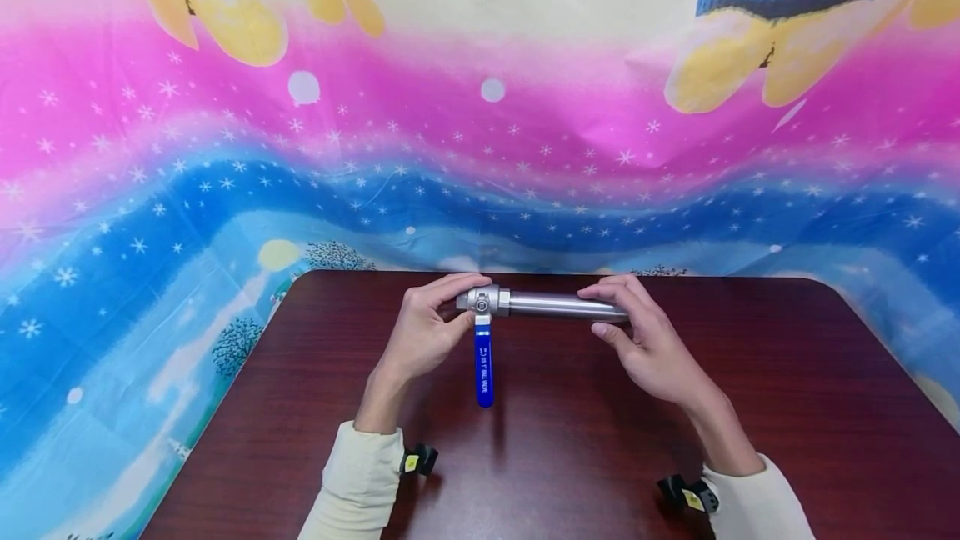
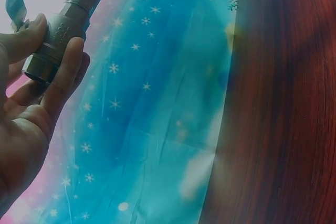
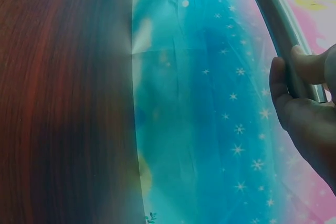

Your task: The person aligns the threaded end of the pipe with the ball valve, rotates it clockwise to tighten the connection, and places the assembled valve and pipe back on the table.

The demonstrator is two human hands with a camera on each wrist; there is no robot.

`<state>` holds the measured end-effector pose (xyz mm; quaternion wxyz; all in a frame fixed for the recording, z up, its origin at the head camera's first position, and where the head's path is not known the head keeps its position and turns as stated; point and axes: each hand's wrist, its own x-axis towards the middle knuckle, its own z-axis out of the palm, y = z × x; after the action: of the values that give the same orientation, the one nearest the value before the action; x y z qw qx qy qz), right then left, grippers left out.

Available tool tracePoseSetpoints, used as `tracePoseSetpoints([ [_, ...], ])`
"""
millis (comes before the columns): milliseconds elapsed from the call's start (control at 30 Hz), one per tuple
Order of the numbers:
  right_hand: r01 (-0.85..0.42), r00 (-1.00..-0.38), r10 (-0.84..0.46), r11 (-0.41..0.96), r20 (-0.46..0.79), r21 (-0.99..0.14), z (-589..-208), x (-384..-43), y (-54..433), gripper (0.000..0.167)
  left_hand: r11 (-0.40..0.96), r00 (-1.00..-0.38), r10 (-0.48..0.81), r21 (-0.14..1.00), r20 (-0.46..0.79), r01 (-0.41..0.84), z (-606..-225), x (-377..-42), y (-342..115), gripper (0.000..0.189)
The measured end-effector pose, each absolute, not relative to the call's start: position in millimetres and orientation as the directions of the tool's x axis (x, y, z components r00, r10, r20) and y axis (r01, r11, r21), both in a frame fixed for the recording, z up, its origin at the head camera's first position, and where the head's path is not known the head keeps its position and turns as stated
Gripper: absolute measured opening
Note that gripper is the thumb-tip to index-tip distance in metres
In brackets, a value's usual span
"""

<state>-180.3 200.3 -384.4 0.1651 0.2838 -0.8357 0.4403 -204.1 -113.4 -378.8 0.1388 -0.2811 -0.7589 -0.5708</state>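
A metal ball valve with a blue lever handle is held up over the table, the handle pointing toward me. My left hand grips the valve body by its left end, thumb on the near side and fingers on the far side. From the valve's right side runs a straight steel pipe, level in the head view. My right hand holds the pipe's far right end between thumb and fingers. In the left wrist view the valve's hexagonal end shows an opening. The right wrist view shows the pipe joined to the valve.
Below the hands is a dark red-brown wooden table with rounded back corners. A colourful patterned sheet hangs behind it and along the sides. Black wrist devices sit by both cream sleeves.
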Motion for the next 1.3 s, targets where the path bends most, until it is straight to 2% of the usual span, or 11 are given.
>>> tracePoseSetpoints([
  [233,-0.630,-0.776,-0.337,0.455,0.533,-0.630,-383.4,-180.9,201.6,0.053,0.182,-0.796,0.272,0.784,0.540,0.594,-378.5,-203.7,-113.1,0.050],
  [700,-0.613,-0.790,-0.352,0.419,0.502,-0.670,-381.8,-179.4,202.9,0.042,0.166,-0.785,0.282,0.778,0.551,0.606,-378.6,-204.1,-114.3,0.050],
  [933,-0.607,-0.794,-0.326,0.437,0.512,-0.663,-383.6,-176.9,199.4,0.052,0.175,-0.789,0.271,0.777,0.552,0.604,-379.7,-204.3,-114.6,0.049],
  [1300,-0.633,-0.771,-0.326,0.479,0.547,-0.607,-382.6,-179.0,200.5,0.053,0.178,-0.791,0.273,0.780,0.547,0.600,-379.2,-204.0,-114.4,0.050],
])
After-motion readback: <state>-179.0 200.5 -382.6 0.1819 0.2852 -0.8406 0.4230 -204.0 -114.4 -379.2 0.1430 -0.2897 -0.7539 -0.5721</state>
